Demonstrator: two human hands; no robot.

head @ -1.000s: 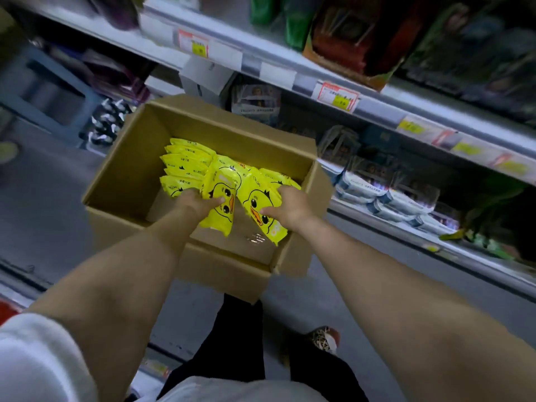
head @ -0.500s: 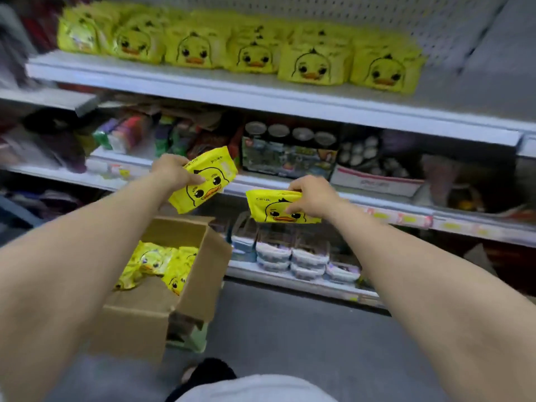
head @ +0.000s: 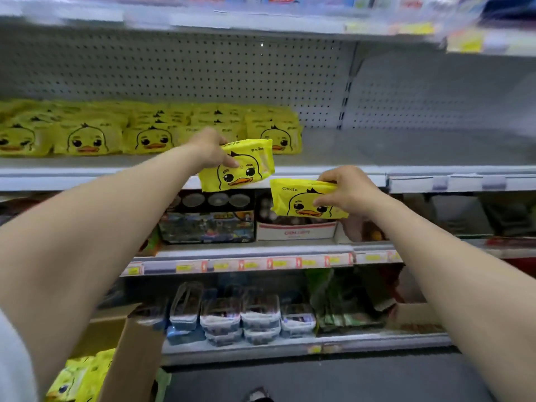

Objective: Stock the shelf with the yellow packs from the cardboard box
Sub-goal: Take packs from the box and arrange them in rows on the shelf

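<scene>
The left hand [head: 207, 150] grasps a yellow pack [head: 240, 166] by its upper left end, thumb laid across the printed front and the other fingers tucked behind it. That pack is tilted, right end higher, duck face toward the camera, and it hangs in front of the lip of the shelf [head: 377, 152], just before the right end of the row of packs [head: 87, 137] already standing there.

The right hand [head: 346, 190] clasps a second pack [head: 301, 201] at its right end, fingers curled over the top edge and the thumb pressed on the front below them. This one sits lower and more level, in front of the tier underneath, its upper left corner close to the first pack's lower right corner (whether they touch is not clear).

Both forearms are bare and stretched forward and up toward the shelf, the left reaching farther in than the right. A white sleeve [head: 11, 367] shows at the lower left edge.

To the right of the row, the shelf board is bare, backed by a grey pegboard [head: 203, 71]. The tier below holds a white carton [head: 295, 232], and lower down sit stacked plastic tubs [head: 240, 314].

The cardboard box [head: 136, 358] is at the lower left, with more packs [head: 78, 375] inside.
</scene>
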